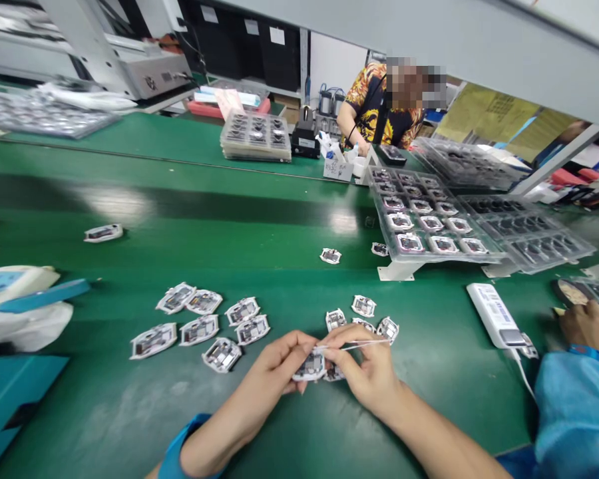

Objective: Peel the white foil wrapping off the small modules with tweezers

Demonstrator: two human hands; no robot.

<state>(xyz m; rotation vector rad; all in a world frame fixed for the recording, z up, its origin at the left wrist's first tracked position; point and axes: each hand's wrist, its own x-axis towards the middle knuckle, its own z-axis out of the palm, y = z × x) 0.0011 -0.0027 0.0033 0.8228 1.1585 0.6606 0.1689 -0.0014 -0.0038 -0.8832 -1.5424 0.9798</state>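
My left hand (pixel 274 364) is closed on the edge of a small white-framed circuit module (pixel 309 367), holding it tilted above the green bench. Pinched in my right hand (pixel 372 372) is a thin, pale pair of tweezers (pixel 364 343); its tip meets the top edge of the held module, partly hidden by my fingers. Close to my right hand lie several similar modules (pixel 363 305), some half covered by it. To the left of my left hand, a group of several more modules (pixel 199 329) rests on the bench.
A clear tray of modules (pixel 432 223) stands on white brackets at right. Near it lies a white device with a cable (pixel 494 316). A co-worker's hand (pixel 592 329) is at far right; another person (pixel 379 113) sits opposite. Stacked trays (pixel 256 136) stand behind the green belt (pixel 204 199).
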